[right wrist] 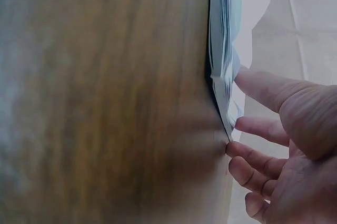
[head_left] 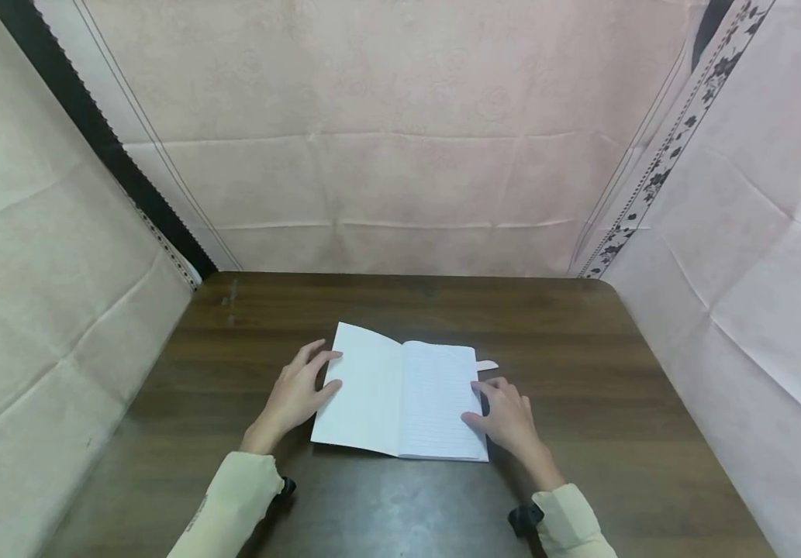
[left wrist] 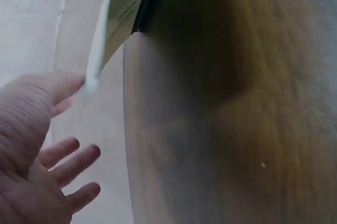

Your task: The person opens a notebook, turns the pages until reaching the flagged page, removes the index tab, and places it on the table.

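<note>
An open notebook [head_left: 440, 403] lies on the brown table, its lined right page facing up. The blank left leaf [head_left: 360, 391] lifts off the table at its outer edge. My left hand [head_left: 298, 391] touches that edge with thumb and index finger, while the other fingers spread apart beyond it in the left wrist view. At the right edge, my right hand [head_left: 508, 415] rests its thumb and index finger on the lined page. In the right wrist view, another fingertip meets the lower corner of the page stack [right wrist: 222, 34]. A pale tab [head_left: 487, 365] sticks out past the right edge.
The brown wooden table [head_left: 400, 508] extends around the notebook. Pale cloth [head_left: 400, 186] hangs behind it and along both sides, with a flowered border [head_left: 658, 178] at the right. Each wrist wears a dark band, the right one [head_left: 526, 518] showing below the sleeve.
</note>
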The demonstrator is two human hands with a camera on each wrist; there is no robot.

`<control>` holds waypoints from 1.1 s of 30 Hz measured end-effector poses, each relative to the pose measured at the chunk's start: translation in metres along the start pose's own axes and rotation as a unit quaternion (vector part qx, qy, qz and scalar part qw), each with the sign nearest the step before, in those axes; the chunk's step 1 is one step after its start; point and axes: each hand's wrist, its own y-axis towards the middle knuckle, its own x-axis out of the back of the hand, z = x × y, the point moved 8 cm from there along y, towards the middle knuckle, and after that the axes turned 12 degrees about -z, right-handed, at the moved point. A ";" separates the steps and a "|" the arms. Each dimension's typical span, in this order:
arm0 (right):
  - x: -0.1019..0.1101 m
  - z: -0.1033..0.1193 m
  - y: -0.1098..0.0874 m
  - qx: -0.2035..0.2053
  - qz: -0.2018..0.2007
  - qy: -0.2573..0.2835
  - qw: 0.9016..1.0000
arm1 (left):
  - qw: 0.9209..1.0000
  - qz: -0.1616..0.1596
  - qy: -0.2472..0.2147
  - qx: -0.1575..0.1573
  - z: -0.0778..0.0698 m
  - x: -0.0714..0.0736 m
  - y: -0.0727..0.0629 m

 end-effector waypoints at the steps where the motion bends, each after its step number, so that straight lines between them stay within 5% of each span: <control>1: 0.000 0.000 -0.001 0.002 0.000 0.000 1.000 | 1.000 -0.002 0.014 -0.009 0.000 0.000 -0.002; 7: 0.000 -0.004 -0.003 0.010 -0.001 0.013 1.000 | 0.995 0.009 0.081 -0.065 -0.006 -0.010 -0.009; 15: 0.003 -0.004 0.000 0.050 0.001 0.009 0.999 | 0.989 0.068 0.092 -0.097 -0.021 -0.037 -0.019; 22: -0.002 -0.014 0.003 0.067 0.040 -0.015 0.997 | 0.985 0.073 0.065 -0.139 -0.056 -0.060 -0.025; 33: -0.011 -0.026 0.007 0.056 0.090 0.045 0.993 | 0.978 0.127 0.047 -0.161 -0.108 -0.095 -0.039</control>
